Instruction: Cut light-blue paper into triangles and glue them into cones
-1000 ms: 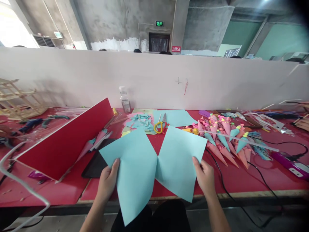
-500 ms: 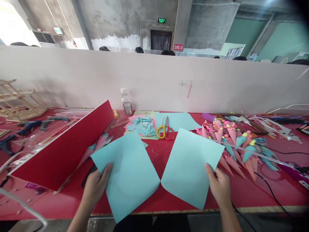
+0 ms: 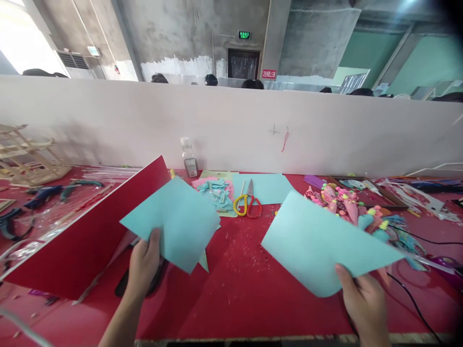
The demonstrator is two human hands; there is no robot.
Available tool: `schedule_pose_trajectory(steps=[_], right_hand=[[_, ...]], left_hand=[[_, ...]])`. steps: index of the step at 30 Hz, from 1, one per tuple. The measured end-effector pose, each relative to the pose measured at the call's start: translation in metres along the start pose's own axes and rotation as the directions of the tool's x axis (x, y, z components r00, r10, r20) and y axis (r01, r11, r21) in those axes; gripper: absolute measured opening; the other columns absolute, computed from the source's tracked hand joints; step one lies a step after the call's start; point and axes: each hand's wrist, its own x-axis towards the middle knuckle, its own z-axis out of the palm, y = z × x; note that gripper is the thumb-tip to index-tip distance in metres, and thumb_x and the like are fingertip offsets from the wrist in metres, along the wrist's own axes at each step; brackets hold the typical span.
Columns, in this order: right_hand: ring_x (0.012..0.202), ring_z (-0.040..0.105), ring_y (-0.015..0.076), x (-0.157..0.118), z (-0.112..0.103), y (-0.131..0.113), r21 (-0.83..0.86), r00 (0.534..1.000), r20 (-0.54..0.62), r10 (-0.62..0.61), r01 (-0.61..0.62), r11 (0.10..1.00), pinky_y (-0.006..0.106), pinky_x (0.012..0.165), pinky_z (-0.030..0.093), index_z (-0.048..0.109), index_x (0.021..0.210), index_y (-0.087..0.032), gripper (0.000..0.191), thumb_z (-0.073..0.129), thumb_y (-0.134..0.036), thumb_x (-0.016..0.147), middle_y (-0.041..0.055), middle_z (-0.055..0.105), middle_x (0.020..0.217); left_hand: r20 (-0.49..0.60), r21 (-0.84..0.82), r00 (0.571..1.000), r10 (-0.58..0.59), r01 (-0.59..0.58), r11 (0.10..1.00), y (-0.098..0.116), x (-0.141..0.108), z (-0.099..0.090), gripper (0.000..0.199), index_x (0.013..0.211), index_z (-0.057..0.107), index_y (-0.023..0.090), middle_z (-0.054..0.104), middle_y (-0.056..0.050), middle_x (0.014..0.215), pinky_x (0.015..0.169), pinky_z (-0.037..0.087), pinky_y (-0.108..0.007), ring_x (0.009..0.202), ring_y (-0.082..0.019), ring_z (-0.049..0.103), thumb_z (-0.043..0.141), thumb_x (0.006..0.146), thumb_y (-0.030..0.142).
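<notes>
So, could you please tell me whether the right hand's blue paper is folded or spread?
Spread: the blue paper in the right hand shows one broad face, no visible fold.

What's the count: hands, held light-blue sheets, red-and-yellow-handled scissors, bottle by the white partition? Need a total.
Hands: 2 (left hand, right hand)
Held light-blue sheets: 2 visible (left sheet, right sheet; can't tell about layers beneath)
Scissors: 1
Bottle: 1
Total: 6
</notes>
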Motion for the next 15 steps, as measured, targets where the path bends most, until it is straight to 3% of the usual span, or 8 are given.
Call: schedule_pose_trajectory(steps=[3,5,10,13,15], right_hand=[[0.056,0.062,0.0242,-0.001,-0.005,0.003,0.092,0.988,0.13,-0.078,0.066,0.994,0.03,0.054,0.05,0.067,0.052,-0.022,0.032,0.06,-0.051,0.065,0.0076,0.068,0.058],[0.06,0.064,0.0248,-0.005,-0.006,0.003,0.13,0.978,0.2,-0.063,0.038,0.991,0.031,0.057,0.052,0.07,0.059,-0.024,0.029,0.062,-0.051,0.064,0.007,0.07,0.063],[0.066,0.063,0.0257,-0.021,0.003,-0.005,0.195,0.927,0.375,0.012,-0.091,0.977,0.034,0.064,0.052,0.072,0.06,-0.024,0.031,0.063,-0.054,0.063,0.0068,0.069,0.062],[0.07,0.062,0.0251,-0.028,0.018,-0.018,0.225,0.894,0.447,0.035,-0.151,0.963,0.035,0.067,0.05,0.072,0.064,-0.023,0.034,0.059,-0.054,0.067,0.0067,0.07,0.07],[0.076,0.062,0.0254,-0.031,0.029,-0.026,0.238,0.862,0.505,0.034,-0.177,0.955,0.036,0.072,0.049,0.073,0.071,-0.023,0.034,0.056,-0.053,0.07,0.0069,0.07,0.078]], left_hand=[[0.134,-0.178,0.991,-0.013,0.037,0.983,0.022,0.007,0.03,0.044,0.044,0.036,0.019,0.034,0.006,0.029,0.035,0.024,-0.019,0.031,-0.008,0.031,0.044,0.08,0.044],[0.272,-0.343,0.962,-0.025,0.121,0.932,0.037,0.015,0.053,0.039,0.048,0.04,0.018,0.036,0.006,0.028,0.035,0.023,-0.017,0.029,-0.006,0.031,0.048,0.079,0.039],[0.461,-0.47,0.887,-0.007,0.251,0.846,0.07,0.043,0.112,0.024,0.071,0.05,0.016,0.043,0.008,0.041,0.039,0.032,-0.017,0.033,-0.006,0.04,0.051,0.08,0.038],[0.542,-0.498,0.84,-0.025,0.344,0.796,0.08,0.056,0.147,0.02,0.086,0.053,0.013,0.053,0.004,0.059,0.049,0.042,-0.02,0.045,-0.007,0.05,0.05,0.084,0.033],[0.587,-0.489,0.808,-0.051,0.404,0.773,0.082,0.06,0.17,0.024,0.1,0.054,0.012,0.059,-0.004,0.088,0.064,0.049,-0.029,0.07,-0.013,0.059,0.049,0.085,0.031]])
